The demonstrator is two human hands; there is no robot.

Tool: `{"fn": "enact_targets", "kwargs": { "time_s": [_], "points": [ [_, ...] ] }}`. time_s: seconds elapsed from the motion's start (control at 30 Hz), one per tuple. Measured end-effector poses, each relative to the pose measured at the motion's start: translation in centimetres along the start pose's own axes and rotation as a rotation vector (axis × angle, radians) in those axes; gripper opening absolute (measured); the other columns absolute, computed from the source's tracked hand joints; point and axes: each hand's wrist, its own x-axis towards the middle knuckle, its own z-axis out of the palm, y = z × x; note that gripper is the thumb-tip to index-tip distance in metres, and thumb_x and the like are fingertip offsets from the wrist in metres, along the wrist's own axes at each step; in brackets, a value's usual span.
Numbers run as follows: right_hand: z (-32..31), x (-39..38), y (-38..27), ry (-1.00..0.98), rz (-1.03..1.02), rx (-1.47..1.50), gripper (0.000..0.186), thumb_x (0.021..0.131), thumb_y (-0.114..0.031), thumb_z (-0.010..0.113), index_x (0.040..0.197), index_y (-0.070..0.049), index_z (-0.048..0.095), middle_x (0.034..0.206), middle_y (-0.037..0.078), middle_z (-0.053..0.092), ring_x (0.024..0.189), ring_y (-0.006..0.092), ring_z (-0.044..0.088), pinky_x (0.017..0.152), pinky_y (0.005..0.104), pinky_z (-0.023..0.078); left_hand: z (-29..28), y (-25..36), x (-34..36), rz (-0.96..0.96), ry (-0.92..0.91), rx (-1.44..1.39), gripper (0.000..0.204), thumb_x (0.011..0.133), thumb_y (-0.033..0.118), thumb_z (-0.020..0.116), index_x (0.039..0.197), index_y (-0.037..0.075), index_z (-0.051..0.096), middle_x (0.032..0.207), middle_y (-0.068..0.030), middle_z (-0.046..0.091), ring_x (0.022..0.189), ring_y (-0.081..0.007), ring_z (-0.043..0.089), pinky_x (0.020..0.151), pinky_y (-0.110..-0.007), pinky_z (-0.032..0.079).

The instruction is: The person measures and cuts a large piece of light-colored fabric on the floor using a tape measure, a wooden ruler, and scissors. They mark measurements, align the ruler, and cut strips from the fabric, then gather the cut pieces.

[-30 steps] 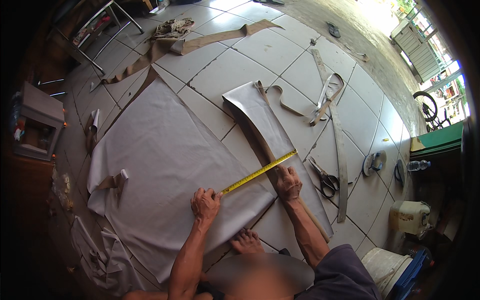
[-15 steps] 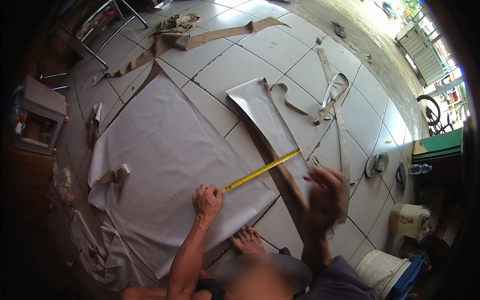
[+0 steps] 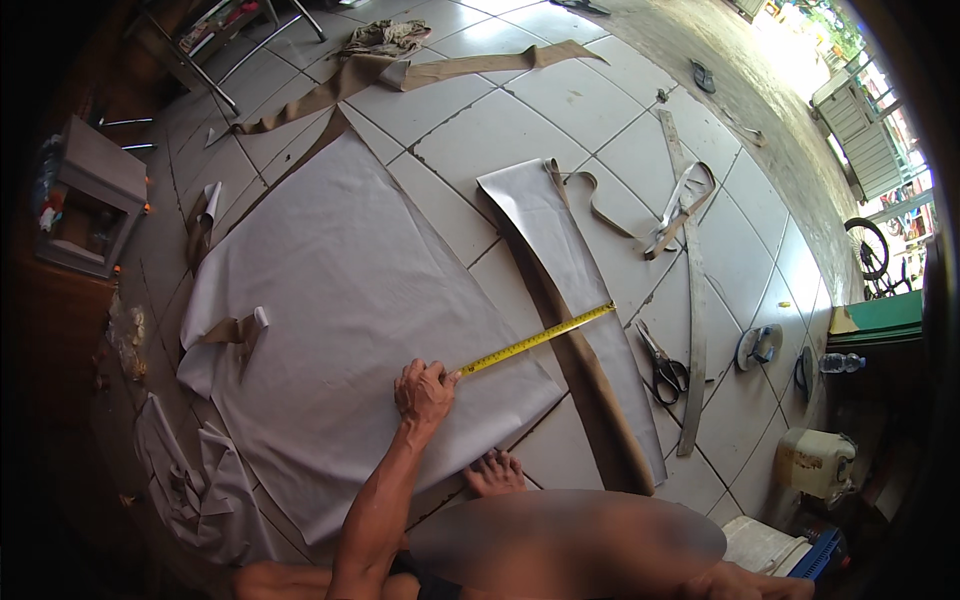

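Observation:
My left hand [image 3: 423, 390] is closed on the near end of a yellow tape measure [image 3: 520, 345] stretched diagonally across a large light grey sheet [image 3: 330, 300] and a narrower folded grey strip with brown backing [image 3: 600, 370] on the tiles. The tape's far end lies at the strip's right edge. My right hand is hidden in the blurred area at the lower right, so its fingers cannot be seen. Black-handled scissors [image 3: 668, 375] lie right of the strip, beside a long flat bar [image 3: 690, 400]. My bare foot [image 3: 495, 475] is at the sheet's lower edge.
Offcuts [image 3: 440, 75] and a looped band [image 3: 680, 215] lie farther off. A small grey cabinet [image 3: 95, 165] and metal-legged furniture stand left. Sandals [image 3: 760, 345], a plastic bottle [image 3: 840, 362], a jerrycan [image 3: 815, 462] and a white bucket [image 3: 760, 540] are right, near an open doorway with a bicycle wheel [image 3: 866, 245].
My right hand has lifted off the tape and strip and moved down into the blurred area. My left hand stays on the tape, slightly higher in the picture as the view shifts.

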Motion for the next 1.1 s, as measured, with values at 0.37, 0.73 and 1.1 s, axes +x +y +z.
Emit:
{"fn": "enact_targets", "kwargs": {
  "time_s": [0.37,0.73,1.1],
  "points": [
    [-2.6,-3.2,-11.1,-0.227,-0.515,-2.961,0.018,0.098,-0.018,0.07,0.111,-0.006,0.067,0.104,0.009,0.069,0.087,0.0242,0.069,0.07,0.0405,0.059,-2.1,-1.3,-1.1,0.009,-0.065,-0.22,0.031,0.09,0.034,0.076,0.083,0.004,0.073,0.081,-0.0113,0.062,0.08,-0.0324,0.062,0.074,-0.045,0.05],
    [5.8,-29.2,-48.6,1.182,0.495,-3.752,0.04,0.097,-0.028,0.059,0.131,-0.009,0.068,0.113,0.021,0.073,0.102,0.041,0.07,0.09,0.0487,0.056,-5.2,-8.8,-6.4,-0.166,-0.133,-0.099,0.038,0.092,0.039,0.074,0.085,0.002,0.072,0.083,-0.0135,0.06,0.083,-0.0304,0.06,0.077,-0.045,0.05],
    [8.0,-32.1,-48.9,1.793,1.152,-3.799,0.038,0.098,-0.035,0.059,0.124,-0.01,0.07,0.104,0.017,0.076,0.097,0.0355,0.073,0.082,0.0462,0.058,-5.9,-13.9,-10.1,-0.252,-0.097,-0.088,0.035,0.089,0.036,0.079,0.086,0.002,0.072,0.082,-0.0139,0.062,0.083,-0.0318,0.06,0.077,-0.045,0.051]
  ]
}}
